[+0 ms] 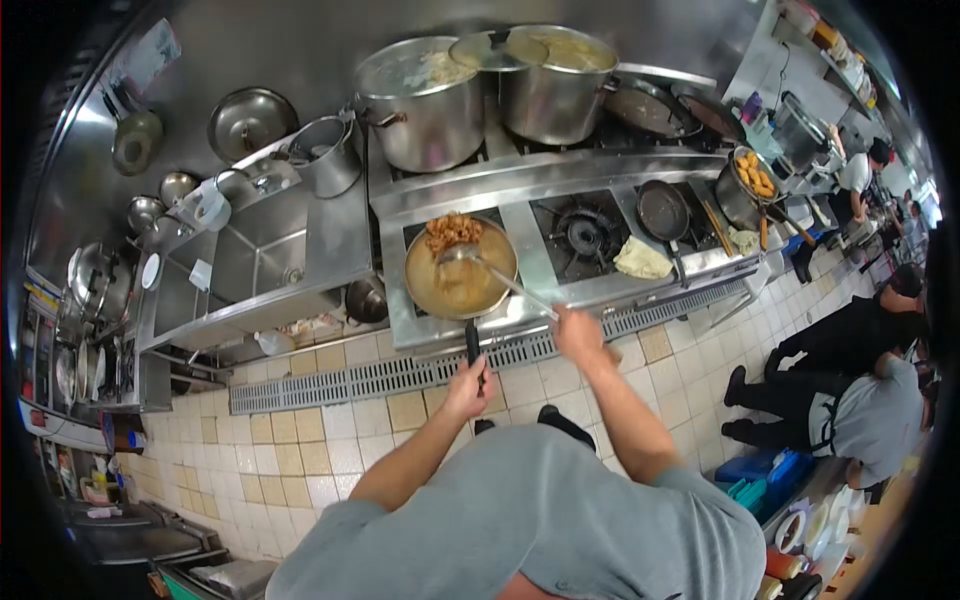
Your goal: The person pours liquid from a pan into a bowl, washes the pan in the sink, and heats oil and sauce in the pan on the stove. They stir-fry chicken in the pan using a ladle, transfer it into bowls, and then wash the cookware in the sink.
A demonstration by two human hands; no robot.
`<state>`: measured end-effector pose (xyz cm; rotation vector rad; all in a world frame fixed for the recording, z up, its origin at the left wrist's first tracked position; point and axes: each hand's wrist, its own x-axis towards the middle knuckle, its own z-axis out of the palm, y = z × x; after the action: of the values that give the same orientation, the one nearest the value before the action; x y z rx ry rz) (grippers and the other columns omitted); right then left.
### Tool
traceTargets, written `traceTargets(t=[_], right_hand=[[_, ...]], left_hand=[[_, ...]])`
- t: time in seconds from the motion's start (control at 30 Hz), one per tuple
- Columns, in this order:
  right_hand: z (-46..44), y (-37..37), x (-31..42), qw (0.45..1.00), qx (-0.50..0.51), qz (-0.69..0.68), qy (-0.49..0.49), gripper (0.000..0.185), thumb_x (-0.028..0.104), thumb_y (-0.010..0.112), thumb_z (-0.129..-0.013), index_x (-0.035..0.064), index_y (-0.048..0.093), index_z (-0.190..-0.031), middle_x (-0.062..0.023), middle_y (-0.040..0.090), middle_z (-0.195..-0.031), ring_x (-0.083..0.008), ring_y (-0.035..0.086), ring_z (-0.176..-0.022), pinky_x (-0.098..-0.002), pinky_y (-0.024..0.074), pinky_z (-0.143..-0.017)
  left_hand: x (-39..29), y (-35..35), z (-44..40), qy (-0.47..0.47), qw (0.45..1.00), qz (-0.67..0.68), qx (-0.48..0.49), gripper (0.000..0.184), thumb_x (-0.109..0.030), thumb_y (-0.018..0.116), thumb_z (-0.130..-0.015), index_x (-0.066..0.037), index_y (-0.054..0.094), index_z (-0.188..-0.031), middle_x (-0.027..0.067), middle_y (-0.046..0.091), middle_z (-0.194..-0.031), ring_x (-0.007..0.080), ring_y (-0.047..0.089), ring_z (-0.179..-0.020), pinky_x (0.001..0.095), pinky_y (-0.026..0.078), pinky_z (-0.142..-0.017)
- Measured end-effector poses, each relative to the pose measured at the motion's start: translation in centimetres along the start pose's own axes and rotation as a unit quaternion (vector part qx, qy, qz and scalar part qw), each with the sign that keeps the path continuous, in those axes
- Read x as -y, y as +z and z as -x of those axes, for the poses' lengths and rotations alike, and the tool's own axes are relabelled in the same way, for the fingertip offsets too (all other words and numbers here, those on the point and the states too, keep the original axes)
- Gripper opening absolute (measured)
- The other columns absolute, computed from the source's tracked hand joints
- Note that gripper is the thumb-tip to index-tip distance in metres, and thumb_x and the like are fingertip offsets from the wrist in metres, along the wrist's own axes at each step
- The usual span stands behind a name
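A frying pan (418, 270) sits on the stove in front of me, with brown sauce in it and a heap of browned food pieces (455, 231) at its far side. My left hand (467, 389) is closed around the pan's black handle (472, 342). In my right hand (580, 335) is the long metal handle of a ladle (518, 290). The ladle's bowl rests in the pan against the near edge of the food heap; its underside is hidden.
Two large stockpots (425, 125) stand behind the burners. To the right are an unused burner (585, 232), a folded cloth (643, 259), a small black pan (663, 210) and a pot of golden pieces (752, 175). A sink (262, 262) lies left. Several people stand at right.
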<state>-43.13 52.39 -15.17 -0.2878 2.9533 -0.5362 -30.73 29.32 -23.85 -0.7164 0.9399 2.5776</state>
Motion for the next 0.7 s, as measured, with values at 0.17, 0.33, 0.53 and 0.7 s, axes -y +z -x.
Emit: traceTargets(t=[0.17,0.33,0.53,0.7], right_hand=[[7.5,1.5,0.2,0.985,0.002,-0.164,0.053,0.035,0.026,0.063,-0.09,0.0146,0.066,-0.123,-0.0193,0.071,-0.098,-0.0415,0.067,-0.097,-0.0519,0.0528,-0.084],[4.7,-2.8,-2.1,0.989,0.112,-0.086,0.049,0.027,0.024,0.061,-0.091,0.0111,0.068,-0.113,-0.02,0.07,-0.106,-0.041,0.065,-0.105,-0.052,0.0513,-0.087],[2.0,-4.6,-1.9,0.994,0.109,0.017,0.024,0.028,0.022,0.063,-0.088,0.0087,0.067,-0.113,-0.0222,0.069,-0.106,-0.0401,0.064,-0.106,-0.0508,0.0504,-0.089],[3.5,-15.2,-2.0,0.983,0.173,0.005,-0.064,0.026,0.02,0.065,-0.084,0.0048,0.069,-0.106,-0.0203,0.069,-0.106,-0.0395,0.064,-0.104,-0.0492,0.0503,-0.089]], left_hand=[[-4.2,0.7,-3.8,0.0,1.0,-0.005,-0.021,0.016,-0.023,0.059,-0.1,-0.01,0.049,-0.099,0.005,0.055,-0.075,0.0169,0.054,-0.058,0.0321,0.045,-0.046],[-6.2,0.0,-6.8,-0.097,0.995,-0.01,-0.007,0.019,-0.019,0.061,-0.097,-0.007,0.049,-0.104,0.0105,0.06,-0.081,0.0185,0.054,-0.06,0.0364,0.047,-0.05],[-6.3,2.5,-4.6,-0.051,0.995,-0.035,-0.075,0.02,-0.025,0.057,-0.101,-0.012,0.042,-0.103,0.0029,0.052,-0.074,0.0138,0.047,-0.054,0.0316,0.041,-0.047],[-7.3,7.4,5.0,-0.105,0.993,0.011,-0.047,0.018,-0.025,0.058,-0.101,-0.013,0.049,-0.092,-0.0017,0.046,-0.067,0.011,0.045,-0.054,0.0269,0.037,-0.045]])
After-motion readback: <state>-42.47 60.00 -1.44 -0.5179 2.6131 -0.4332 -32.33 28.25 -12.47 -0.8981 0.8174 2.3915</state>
